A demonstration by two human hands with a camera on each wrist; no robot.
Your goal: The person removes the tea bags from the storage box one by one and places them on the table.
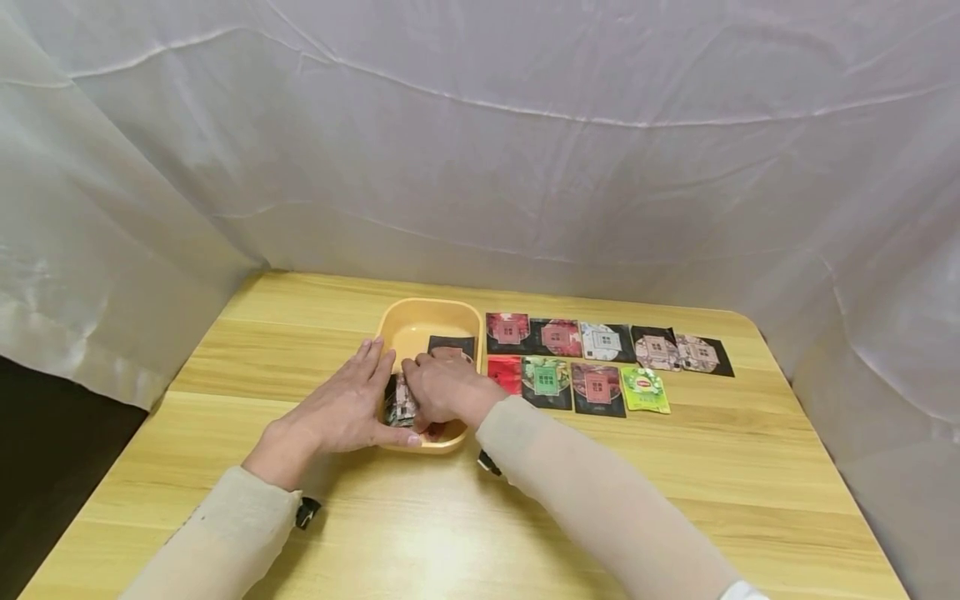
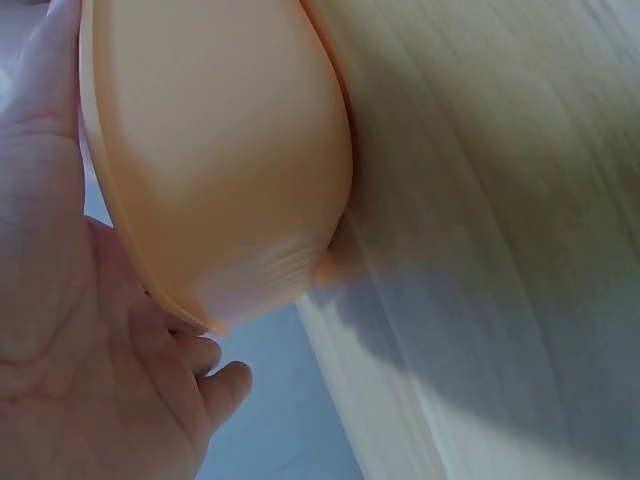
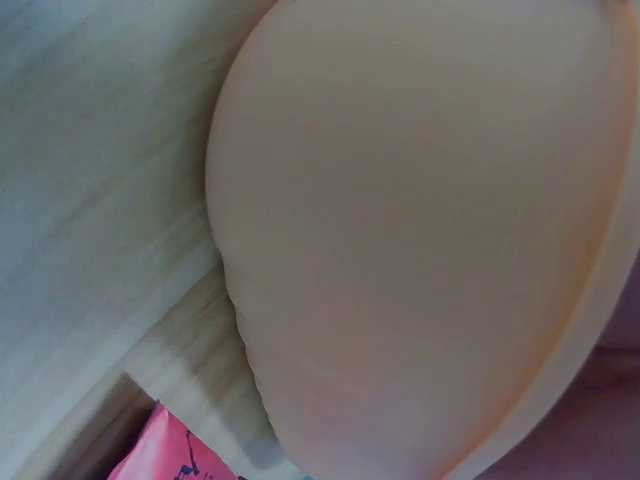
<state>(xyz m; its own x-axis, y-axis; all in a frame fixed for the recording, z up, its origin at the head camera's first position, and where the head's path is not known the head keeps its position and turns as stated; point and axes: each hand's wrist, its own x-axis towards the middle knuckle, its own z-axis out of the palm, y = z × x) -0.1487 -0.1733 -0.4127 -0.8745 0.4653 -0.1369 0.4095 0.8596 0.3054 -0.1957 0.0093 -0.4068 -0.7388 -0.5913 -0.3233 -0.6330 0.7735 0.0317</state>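
An orange-yellow plastic bin (image 1: 411, 321) stands on the table with several tea bag sachets inside. My left hand (image 1: 335, 410) rests along its left rim, fingers extended and thumb across the front corner; the left wrist view shows this palm beside the bin's outer wall (image 2: 225, 150). Inside the bin, my right hand (image 1: 444, 386) reaches down among the sachets with its fingertips hidden, so I cannot tell whether it pinches one. A dark sachet (image 1: 452, 342) lies beyond that hand, and a silvery patterned one (image 1: 401, 402) shows between both hands.
Right of the bin, sachets lie in two rows. The back row ends in a dark floral sachet (image 1: 703, 354); the front row holds a red (image 1: 504, 373), a green (image 1: 547, 381), a dark red (image 1: 597, 388) and a yellow-green one (image 1: 645, 390). A grey curtain (image 1: 525, 183) hangs behind the table.
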